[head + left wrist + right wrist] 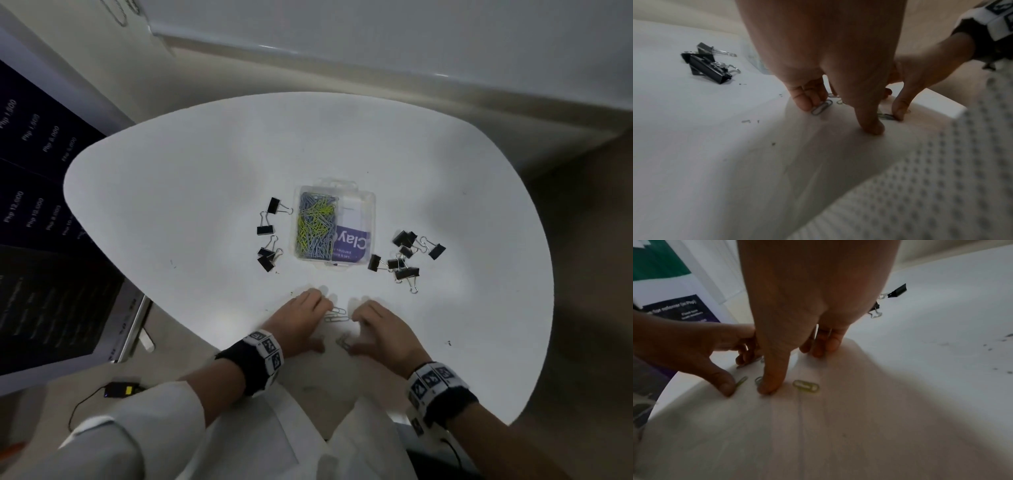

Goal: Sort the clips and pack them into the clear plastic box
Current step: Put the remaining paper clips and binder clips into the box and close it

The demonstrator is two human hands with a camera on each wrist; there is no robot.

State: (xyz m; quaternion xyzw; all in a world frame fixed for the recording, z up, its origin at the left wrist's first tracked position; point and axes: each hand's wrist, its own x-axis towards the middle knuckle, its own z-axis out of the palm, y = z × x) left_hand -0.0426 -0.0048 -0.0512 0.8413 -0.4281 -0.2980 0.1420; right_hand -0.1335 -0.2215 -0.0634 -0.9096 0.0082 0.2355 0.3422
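The clear plastic box (366, 205) stands open mid-table, with several blue and yellow-green paper clips (315, 228) in its left part and a purple card on the right. Black binder clips lie left (267, 236) and right (406, 255) of it. At the near edge my left hand (322, 325) and right hand (356, 332) face each other, fingertips down on the table. Loose paper clips (335, 314) lie between them. My left fingers touch a grey clip (821, 107). My right thumb presses on a clip (758, 380), and a yellow-green clip (806, 386) lies free beside it.
The white table (205, 192) is rounded, and its near edge runs just under my wrists. A dark printed banner (41, 240) stands at the left. A small black device with a cable (121, 390) lies on the floor. My white patterned clothing (941, 186) is below the edge.
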